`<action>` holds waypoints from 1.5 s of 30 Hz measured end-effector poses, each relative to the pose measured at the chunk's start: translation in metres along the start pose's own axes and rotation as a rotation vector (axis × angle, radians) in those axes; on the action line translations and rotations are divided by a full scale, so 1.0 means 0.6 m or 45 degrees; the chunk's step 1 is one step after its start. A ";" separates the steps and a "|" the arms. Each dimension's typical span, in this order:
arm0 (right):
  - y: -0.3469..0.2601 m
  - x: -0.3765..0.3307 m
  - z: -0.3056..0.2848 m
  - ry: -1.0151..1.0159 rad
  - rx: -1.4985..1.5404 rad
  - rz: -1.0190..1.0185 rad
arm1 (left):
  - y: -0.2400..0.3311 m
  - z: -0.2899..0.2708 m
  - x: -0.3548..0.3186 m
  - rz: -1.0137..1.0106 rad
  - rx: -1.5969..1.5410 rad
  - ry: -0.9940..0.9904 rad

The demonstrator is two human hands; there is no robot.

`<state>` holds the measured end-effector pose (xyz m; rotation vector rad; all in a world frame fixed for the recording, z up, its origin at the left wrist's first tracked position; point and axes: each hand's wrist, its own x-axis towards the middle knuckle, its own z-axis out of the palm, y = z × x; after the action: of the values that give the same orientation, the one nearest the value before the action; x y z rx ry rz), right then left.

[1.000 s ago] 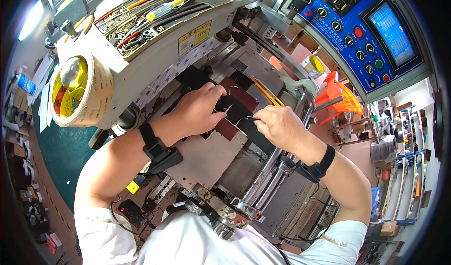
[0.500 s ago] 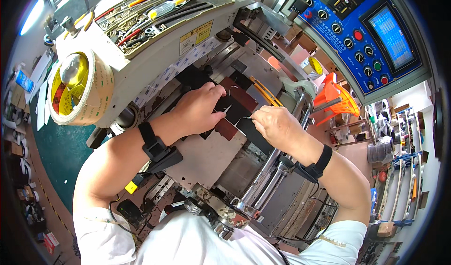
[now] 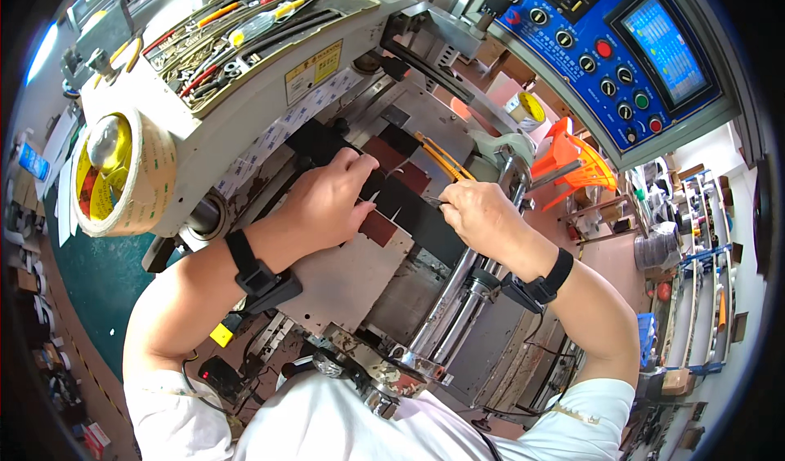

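Observation:
My left hand (image 3: 331,195) is over the machine bed with its fingers curled. Near its thumb tip is a small pale sliver, and the curled fingers hide whether they grip it. My right hand (image 3: 482,215) pinches slim metal tweezers (image 3: 432,201), their tips pointing left over a black strip (image 3: 421,220). A thin white sliver (image 3: 395,214) shows on that strip, between the hands. Dark red pieces lie on both sides of it: one red piece (image 3: 409,173) beyond and a smaller red piece (image 3: 378,229) nearer me.
A yellow-orange tool (image 3: 441,157) lies past the strip. A pale metal plate (image 3: 343,277) spans the near side, beside steel rods (image 3: 458,297). Upper left, a tool tray (image 3: 245,44) and a tape roll (image 3: 123,175) sit on the machine. A blue control panel (image 3: 605,52) stands upper right.
The view has shifted a little, so the machine sits further left. My left hand has drawn slightly back from the white sliver on the strip. The right still pinches the tweezers.

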<state>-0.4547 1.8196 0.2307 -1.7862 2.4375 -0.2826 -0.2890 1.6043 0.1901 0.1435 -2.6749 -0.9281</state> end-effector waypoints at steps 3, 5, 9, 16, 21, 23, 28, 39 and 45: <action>-0.001 -0.006 0.001 0.000 0.015 -0.019 | 0.028 -0.010 -0.005 0.262 0.141 0.129; 0.000 -0.010 0.005 0.012 0.015 -0.001 | 0.039 -0.002 -0.007 0.396 0.208 0.192; -0.003 -0.012 0.008 0.038 0.023 0.004 | 0.053 0.017 -0.020 0.759 0.213 -0.198; -0.010 -0.017 0.001 0.035 0.047 0.005 | 0.045 0.033 -0.039 0.612 0.297 -0.100; -0.011 -0.019 0.004 0.048 0.046 0.025 | 0.045 0.031 -0.039 0.607 0.296 -0.118; -0.012 -0.019 0.005 0.070 0.055 0.007 | 0.045 0.031 -0.038 0.597 0.302 -0.128; -0.018 -0.018 0.004 0.046 0.011 -0.018 | 0.048 0.039 -0.030 0.595 0.401 -0.102; -0.008 -0.020 0.015 0.132 0.110 0.032 | 0.046 0.037 -0.031 0.599 0.418 -0.120; -0.018 -0.021 0.010 0.114 0.090 -0.024 | 0.043 0.034 -0.031 0.593 0.412 -0.147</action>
<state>-0.4396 1.8277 0.2269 -1.8060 2.4376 -0.4540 -0.2778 1.6402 0.1865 -0.4576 -2.7589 -0.3689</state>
